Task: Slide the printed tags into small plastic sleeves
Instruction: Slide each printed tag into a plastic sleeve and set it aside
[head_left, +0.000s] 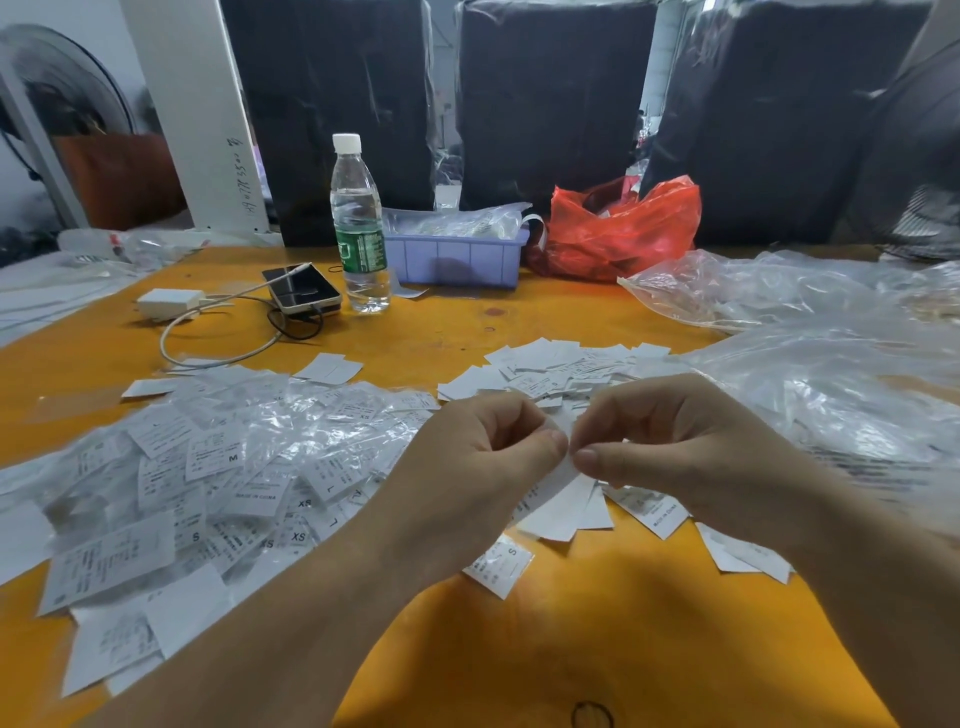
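My left hand (483, 457) and my right hand (670, 447) meet at the middle of the orange table (597, 639), thumbs and forefingers pinching one small white tag (558, 480) between them; whether a sleeve is around it I cannot tell. Left of my hands spreads a wide heap of sleeved tags (208, 483) with size letters showing through clear plastic. Beyond my fingers lies a pile of bare white printed tags (550, 369). Loose tags (654, 512) also lie under my right hand.
Clear plastic bags (810, 364) cover the right side. At the back stand a water bottle (360, 228), a phone (304, 296) with white charger (169, 303) and cable, a lilac tray (457, 260), a red bag (618, 228) and dark wrapped bundles (550, 98).
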